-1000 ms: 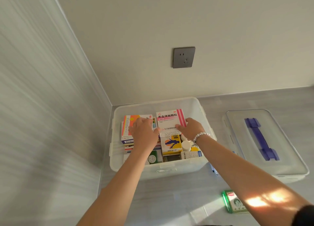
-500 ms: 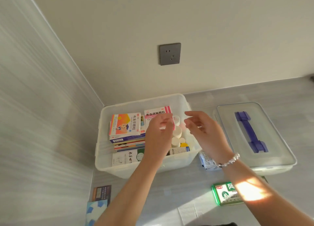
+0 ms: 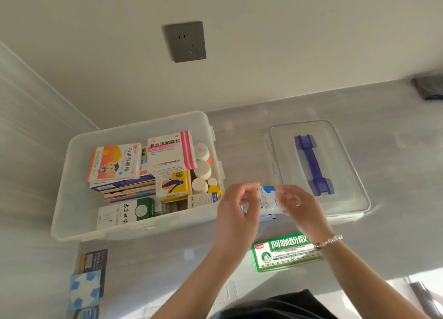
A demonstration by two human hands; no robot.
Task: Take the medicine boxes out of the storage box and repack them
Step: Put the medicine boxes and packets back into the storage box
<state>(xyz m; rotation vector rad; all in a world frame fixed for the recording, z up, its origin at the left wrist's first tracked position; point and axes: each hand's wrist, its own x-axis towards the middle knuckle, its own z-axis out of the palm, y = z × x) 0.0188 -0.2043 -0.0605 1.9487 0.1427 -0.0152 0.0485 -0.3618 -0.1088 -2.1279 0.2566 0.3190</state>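
Both hands pinch the packet (image 3: 268, 200), left hand (image 3: 236, 213) and right hand (image 3: 300, 208); set it flat just beside them, outside the box (image 3: 134, 225).

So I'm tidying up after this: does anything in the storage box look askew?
Yes: the pink-striped box lies tilted on top, one end propped higher, not flat like the orange box beside it.
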